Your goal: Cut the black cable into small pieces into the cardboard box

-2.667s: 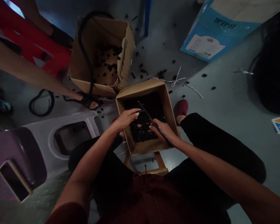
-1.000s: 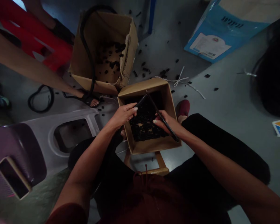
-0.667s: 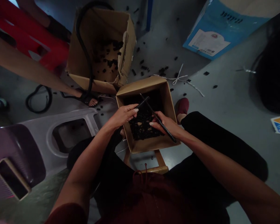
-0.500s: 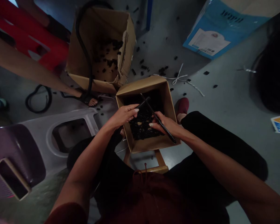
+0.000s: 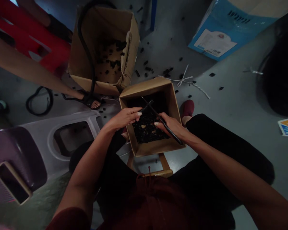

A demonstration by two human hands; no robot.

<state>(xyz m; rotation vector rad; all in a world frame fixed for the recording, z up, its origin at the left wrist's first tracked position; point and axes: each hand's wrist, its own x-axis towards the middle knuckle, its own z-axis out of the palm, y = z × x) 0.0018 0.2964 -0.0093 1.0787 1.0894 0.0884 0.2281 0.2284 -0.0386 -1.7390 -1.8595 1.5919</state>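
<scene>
A cardboard box with many small black pieces inside stands between my knees. Over its left side, my left hand is closed on a short black ribbed tube, whose end sticks out past the fingertips. My right hand, over the right side of the box, is closed around a long, thin, dark knife-like tool. Its handle end lies towards my wrist, and its narrow front part points up and left, crossing the tube. Whether the two touch, I cannot tell.
A larger cardboard box holding black pieces stands beyond, with a black hose over it. Another person's leg reaches in from the left. A translucent plastic stool, a phone and a blue package lie around. Black bits are scattered on the floor.
Both hands remain over the box. The thin tool has shifted slightly left at its tip across the tube, and my left hand has moved a little left.
</scene>
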